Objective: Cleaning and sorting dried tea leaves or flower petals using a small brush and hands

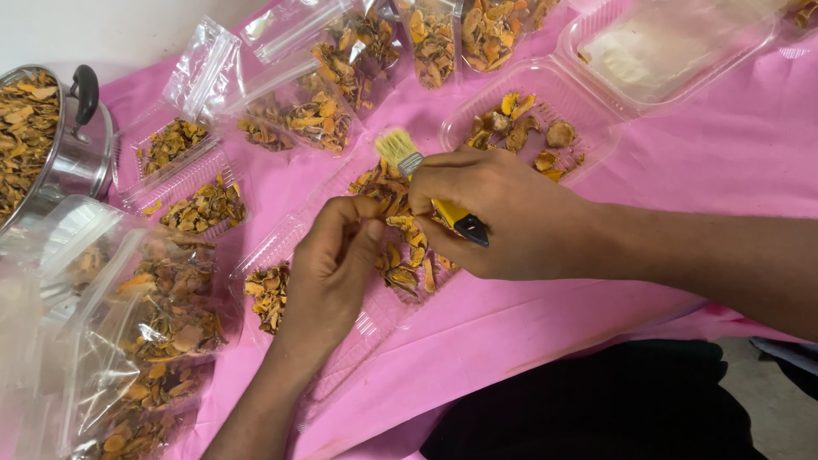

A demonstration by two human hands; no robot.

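Left hand (328,264) pinches a dried orange slice (371,207); right grip (503,213) clasps a yellow-handled brush (426,183).

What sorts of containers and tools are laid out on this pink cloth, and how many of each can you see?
Paintbrush, held in the right hand: 1
Metal pot: 1
Clear hinged plastic trays: 3
Clear plastic bags of dried slices: at least 6, edges cut off
Total: at least 11

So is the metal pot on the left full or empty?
Full, as far as shows. The metal pot is heaped to its rim with dried orange-brown slices; its depth is hidden, and the frame edge cuts it off.
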